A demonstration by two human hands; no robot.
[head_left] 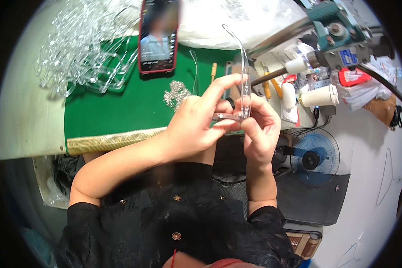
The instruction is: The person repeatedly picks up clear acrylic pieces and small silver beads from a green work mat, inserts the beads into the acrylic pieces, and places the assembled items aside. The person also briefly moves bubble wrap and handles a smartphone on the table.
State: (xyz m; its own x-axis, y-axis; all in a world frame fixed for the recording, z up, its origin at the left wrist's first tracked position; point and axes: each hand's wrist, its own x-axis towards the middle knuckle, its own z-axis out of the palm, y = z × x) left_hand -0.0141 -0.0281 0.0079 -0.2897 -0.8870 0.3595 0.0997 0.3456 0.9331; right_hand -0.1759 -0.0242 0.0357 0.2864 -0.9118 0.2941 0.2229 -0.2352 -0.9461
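Both hands are together above the green mat (116, 114), holding a clear plastic eyeglass frame (244, 67) with one temple arm pointing up and away. My left hand (190, 120) is closed on the frame's near part, its index finger reaching out to the raised temple. The thumb and fingers of my right hand (261, 131) pinch the corner where that temple meets the front. My fingers hide much of the rest of the frame. Beyond my left hand lie a heap of tiny silvery metal parts (176, 93) and a slim clear temple piece (195, 67).
A large pile of clear frames (87, 49) covers the far left. A phone (158, 53) stands behind the mat. A bench machine (335, 29) overhangs the right, near pliers (267, 85) and a paper cup (319, 96). A blue fan (315, 156) is lower right.
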